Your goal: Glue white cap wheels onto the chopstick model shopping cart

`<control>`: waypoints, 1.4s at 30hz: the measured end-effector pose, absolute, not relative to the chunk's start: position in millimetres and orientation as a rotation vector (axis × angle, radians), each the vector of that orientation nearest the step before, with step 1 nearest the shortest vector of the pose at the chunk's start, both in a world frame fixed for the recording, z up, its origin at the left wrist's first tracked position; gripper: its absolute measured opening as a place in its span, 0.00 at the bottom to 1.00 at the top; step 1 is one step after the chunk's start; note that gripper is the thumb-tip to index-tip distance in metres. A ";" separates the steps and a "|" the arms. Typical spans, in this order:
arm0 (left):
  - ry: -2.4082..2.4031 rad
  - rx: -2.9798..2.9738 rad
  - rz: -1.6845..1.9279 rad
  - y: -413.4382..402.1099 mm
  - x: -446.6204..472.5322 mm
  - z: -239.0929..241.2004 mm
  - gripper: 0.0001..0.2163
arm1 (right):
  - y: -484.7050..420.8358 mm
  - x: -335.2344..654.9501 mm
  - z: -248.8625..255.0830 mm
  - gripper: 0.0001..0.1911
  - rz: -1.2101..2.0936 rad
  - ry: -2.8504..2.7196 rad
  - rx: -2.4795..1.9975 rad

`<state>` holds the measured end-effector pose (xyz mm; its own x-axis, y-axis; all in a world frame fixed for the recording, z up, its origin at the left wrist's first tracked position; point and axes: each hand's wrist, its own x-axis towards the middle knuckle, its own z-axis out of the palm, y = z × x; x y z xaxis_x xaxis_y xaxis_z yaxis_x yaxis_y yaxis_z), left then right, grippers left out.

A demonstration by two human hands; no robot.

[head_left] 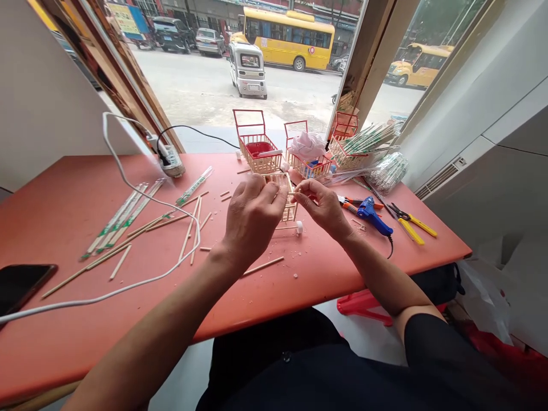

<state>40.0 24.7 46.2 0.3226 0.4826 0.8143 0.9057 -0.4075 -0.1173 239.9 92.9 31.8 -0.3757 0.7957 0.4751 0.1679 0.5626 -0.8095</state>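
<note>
My left hand (253, 216) is closed, with thumb and forefinger pressed together beside a small basket frame (291, 213) of pale wooden sticks. My right hand (322, 206) pinches a short thin wooden stick (294, 193) at the frame's upper edge. This stick runs toward my left fingertips, which cover its other end. The hands hide much of the frame. Just below it, a white wheel (299, 227) sits at the end of a stick. A loose wooden stick (263, 266) lies nearer the table's front edge.
Finished-looking little carts (259, 149) with red handles stand at the back. On the right lie a blue glue gun (369, 211) and yellow-handled pliers (413, 224). Wrapped sticks (122, 220), a white cable (149, 281) and a phone (23, 285) occupy the left side.
</note>
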 end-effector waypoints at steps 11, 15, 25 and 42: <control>-1.214 -2.039 -0.946 37.0 39.7 38.7 0.18 | 91.9 239.1 29.5 0.32 0.861 -1.832 -0.795; -1.233 -2.059 -0.974 36.9 38.7 37.9 0.17 | 90.9 237.9 29.6 0.32 0.851 -1.827 -0.796; -1.261 -2.084 -1.017 36.3 39.7 39.7 0.17 | 89.1 237.7 33.0 0.30 0.837 -1.837 -0.782; -1.613 -2.008 -1.654 4.2 -6.9 56.2 0.10 | 95.4 244.2 30.7 0.27 0.738 -1.880 -0.776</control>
